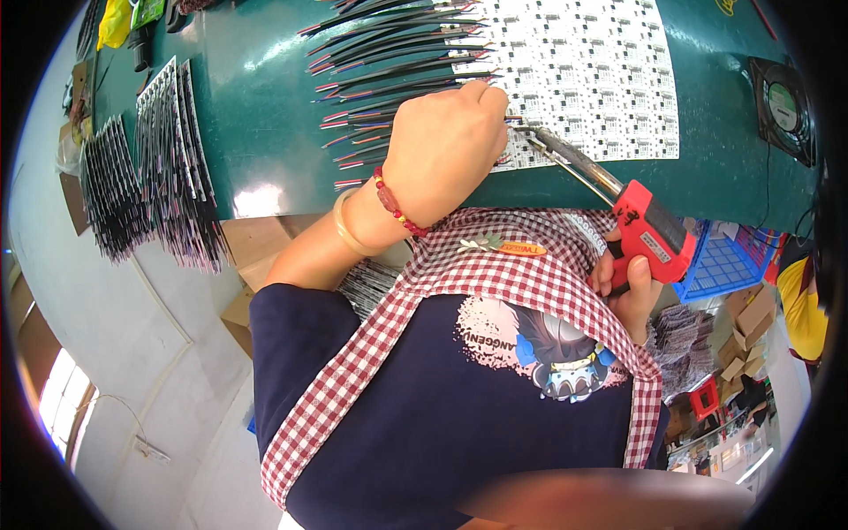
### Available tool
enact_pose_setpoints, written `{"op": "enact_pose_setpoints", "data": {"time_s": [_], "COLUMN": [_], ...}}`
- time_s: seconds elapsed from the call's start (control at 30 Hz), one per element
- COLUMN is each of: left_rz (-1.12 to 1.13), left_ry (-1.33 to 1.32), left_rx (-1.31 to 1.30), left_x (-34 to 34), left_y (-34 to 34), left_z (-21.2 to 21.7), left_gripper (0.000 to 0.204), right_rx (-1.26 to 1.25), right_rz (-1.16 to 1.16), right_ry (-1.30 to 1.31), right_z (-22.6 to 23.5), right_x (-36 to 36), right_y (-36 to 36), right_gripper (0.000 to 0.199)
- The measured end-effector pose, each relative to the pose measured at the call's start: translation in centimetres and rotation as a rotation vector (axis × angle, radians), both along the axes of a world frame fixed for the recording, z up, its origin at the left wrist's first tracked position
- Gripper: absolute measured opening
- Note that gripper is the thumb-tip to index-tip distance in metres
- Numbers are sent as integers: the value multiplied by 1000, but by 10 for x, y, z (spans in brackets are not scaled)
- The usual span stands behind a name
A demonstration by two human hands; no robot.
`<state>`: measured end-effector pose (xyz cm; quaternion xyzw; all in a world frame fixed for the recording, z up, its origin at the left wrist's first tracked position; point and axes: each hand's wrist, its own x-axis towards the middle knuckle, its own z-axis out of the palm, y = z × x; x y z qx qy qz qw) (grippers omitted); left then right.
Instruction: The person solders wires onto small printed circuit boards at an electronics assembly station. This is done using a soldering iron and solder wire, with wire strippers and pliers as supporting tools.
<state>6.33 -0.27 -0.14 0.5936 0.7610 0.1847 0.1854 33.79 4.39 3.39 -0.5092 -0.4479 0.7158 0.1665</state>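
In the head view, a red soldering gun [652, 231] is grasped by the right grip [631, 287], right of centre; a wire [513, 118] seems pinched by the left grip [452, 132], upper centre, beside the white circuit sheet [587, 75]. The wire is best held still.

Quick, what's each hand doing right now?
Left hand: curled over the wires; its grip is hidden.
Right hand: closed, holding the soldering gun.
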Motion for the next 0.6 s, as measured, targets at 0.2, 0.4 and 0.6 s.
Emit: {"op": "enact_pose_setpoints", "data": {"time_s": [0.2,0.4,0.6], "left_rz": [-11,-6,-34], "left_ry": [-13,-20,-19], "left_rx": [-1,-22,-2], "left_x": [-3,-3,-10], "left_y": [1,0,4], "left_z": [0,-1,3], "left_gripper": [9,9,11], "right_rx": [-92,-53,41], "right_rz": [-39,-24,117], "right_ry": [70,16,-42], "right_z": [3,7,3], "right_x": [0,-3,-1], "right_y": [4,2,3], "right_gripper": [52,45,45]}}
